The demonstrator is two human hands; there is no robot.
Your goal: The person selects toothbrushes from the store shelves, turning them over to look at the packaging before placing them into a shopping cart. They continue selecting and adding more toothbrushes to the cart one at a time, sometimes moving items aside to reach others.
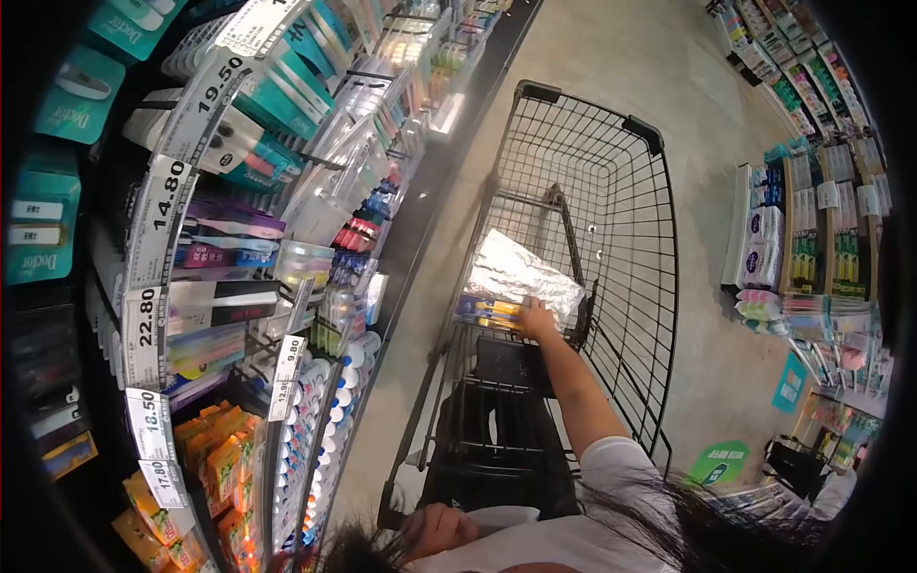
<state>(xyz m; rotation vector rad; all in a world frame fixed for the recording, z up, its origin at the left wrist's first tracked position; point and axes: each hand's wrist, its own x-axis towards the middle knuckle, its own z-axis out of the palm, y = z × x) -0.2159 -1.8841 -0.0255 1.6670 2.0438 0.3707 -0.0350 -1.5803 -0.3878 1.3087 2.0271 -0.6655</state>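
Observation:
My right hand (537, 320) reaches into a black wire shopping cart (659, 191) and holds a flat blue and yellow package (487, 310). The package lies against a crinkled silver foil bag (521, 269) in the cart's basket. My left hand (437, 530) is low in the view, closed around the cart handle (387, 519) close to my body. The folded black child seat (501, 420) of the cart sits between my two hands.
Shelves on the left carry toothbrushes, toothpaste and bottles, with price tags (143, 329) along their edges. Across the beige floor (707, 363), shelves on the right (812, 239) hold packaged goods. A green floor sticker (718, 461) lies near the cart's right side.

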